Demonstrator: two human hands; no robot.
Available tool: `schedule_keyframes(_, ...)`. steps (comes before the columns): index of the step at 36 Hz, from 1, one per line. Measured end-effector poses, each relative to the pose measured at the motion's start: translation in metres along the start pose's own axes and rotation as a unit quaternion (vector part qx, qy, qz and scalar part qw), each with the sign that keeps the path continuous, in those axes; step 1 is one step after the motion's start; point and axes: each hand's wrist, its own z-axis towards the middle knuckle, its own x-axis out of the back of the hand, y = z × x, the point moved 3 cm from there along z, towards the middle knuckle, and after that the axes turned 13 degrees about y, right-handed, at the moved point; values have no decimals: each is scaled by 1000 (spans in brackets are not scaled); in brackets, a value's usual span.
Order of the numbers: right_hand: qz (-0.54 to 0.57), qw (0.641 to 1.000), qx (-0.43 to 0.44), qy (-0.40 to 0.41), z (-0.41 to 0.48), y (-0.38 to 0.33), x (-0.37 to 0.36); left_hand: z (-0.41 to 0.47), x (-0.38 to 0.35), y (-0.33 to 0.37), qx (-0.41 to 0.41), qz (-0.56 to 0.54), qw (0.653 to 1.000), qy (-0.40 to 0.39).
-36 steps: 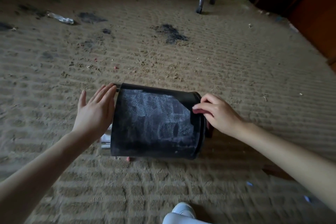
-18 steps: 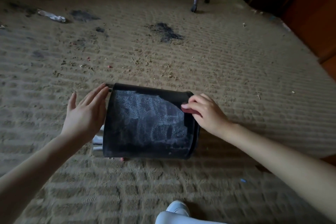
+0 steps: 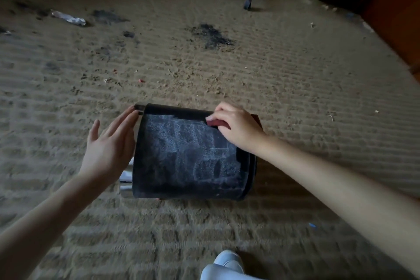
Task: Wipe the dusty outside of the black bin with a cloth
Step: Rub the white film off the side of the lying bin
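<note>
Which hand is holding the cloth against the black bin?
The right hand: its fingers pinch a reddish cloth against the dusty black bin. The left hand holds nothing, flat with straight fingers at the bin's end.

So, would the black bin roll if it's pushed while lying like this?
Probably: the black bin lies on its round side on the carpet, so a wipe could roll it. The left hand flat against its end likely steadies it. Rough carpet should slow it.

one bin, one cloth, two hands
</note>
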Motion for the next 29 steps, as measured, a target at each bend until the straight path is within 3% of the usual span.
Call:
schedule_keyframes(8, -68, 991, 107, -31, -73, 27, 46, 1, 0, 0, 1, -1, 1000, 0)
schedule_keyframes(15, -6, 999, 18, 38, -13, 1, 34, -1, 0, 1, 1, 3, 1000, 3)
schedule_keyframes(19, -6, 1000, 5, -16, 25, -18, 1, 0, 2, 1, 0, 14, 1000, -10)
schedule_keyframes(21, -11, 998, 11, -56, 23, -17, -8, 1, 3, 1, -4, 21, 1000, -15)
schedule_keyframes(29, -62, 992, 102, -51, -67, 25, 45, 2, 4, 2, -16, 33, 999, -22)
